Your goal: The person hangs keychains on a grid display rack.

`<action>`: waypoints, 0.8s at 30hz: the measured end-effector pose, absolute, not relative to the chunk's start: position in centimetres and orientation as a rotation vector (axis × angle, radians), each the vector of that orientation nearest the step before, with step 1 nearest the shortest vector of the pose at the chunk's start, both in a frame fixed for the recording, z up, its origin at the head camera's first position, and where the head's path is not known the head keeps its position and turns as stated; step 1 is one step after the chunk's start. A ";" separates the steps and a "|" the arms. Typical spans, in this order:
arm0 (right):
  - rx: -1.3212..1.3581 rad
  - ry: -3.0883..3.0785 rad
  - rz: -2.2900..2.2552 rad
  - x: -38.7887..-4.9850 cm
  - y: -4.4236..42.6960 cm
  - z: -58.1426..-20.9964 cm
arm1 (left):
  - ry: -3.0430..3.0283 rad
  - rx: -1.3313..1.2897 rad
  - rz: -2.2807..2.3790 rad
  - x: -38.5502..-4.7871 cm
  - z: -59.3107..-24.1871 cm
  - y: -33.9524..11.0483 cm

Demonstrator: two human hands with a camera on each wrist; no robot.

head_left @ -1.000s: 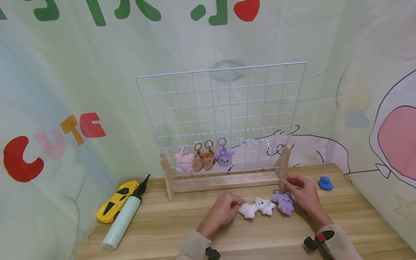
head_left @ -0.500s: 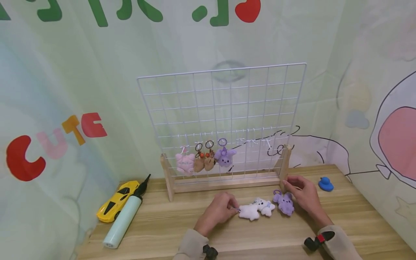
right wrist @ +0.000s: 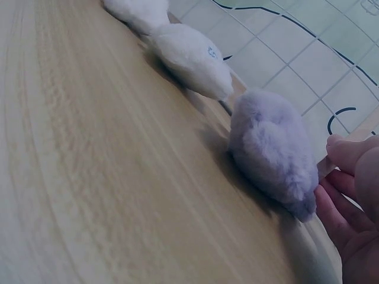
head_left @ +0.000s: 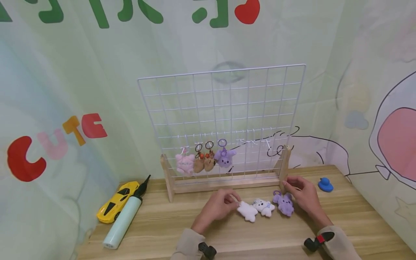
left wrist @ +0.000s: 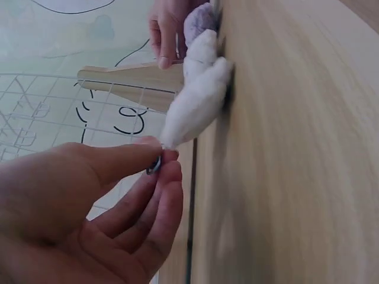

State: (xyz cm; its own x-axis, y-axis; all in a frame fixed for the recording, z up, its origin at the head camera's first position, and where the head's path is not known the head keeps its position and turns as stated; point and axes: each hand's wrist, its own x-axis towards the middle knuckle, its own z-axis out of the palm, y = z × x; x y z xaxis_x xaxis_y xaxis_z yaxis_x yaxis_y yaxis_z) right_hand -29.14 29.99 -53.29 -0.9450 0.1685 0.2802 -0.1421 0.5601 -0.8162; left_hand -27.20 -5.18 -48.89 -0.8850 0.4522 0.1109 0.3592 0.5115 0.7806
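Observation:
My left hand (head_left: 219,206) pinches the small metal ring (left wrist: 154,164) of a white plush keychain (head_left: 247,211) by the thumb and fingertips. The plush slants down toward the table. A second white plush keychain (head_left: 264,207), with a dark-eyed face and a bit of blue, lies just right of it. Further right is a purple plush keychain (head_left: 285,204) with a purple ring, close beside my right hand (head_left: 304,193). That hand holds the rack's right wooden foot (head_left: 285,168) between thumb and fingers; the contact is partly hidden.
A white wire grid rack (head_left: 221,108) stands at the back with several hooks. On it hang a pink plush (head_left: 185,163), two brown charms (head_left: 209,163) and a purple plush (head_left: 225,157). A yellow toy car (head_left: 118,202), pale green pump (head_left: 123,222) and blue duck (head_left: 325,184) lie at the sides.
The left hand first draws the white plush keychain slightly left, then lifts its ring end so the plush tilts. My right hand stays in place.

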 end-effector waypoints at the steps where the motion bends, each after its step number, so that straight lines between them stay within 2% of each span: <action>1: -0.022 -2.475 1.332 -29.1 30.0 -53.3 | 2.619 0.711 1.362 -27.2 -48.8 -5.2; 14: -0.034 -2.485 1.325 -28.9 30.1 -53.3 | 2.428 0.605 1.767 -27.4 -46.8 -4.6; 24: -0.015 -2.454 1.372 -29.1 30.0 -53.3 | 2.517 0.624 1.848 -27.7 -44.8 -4.4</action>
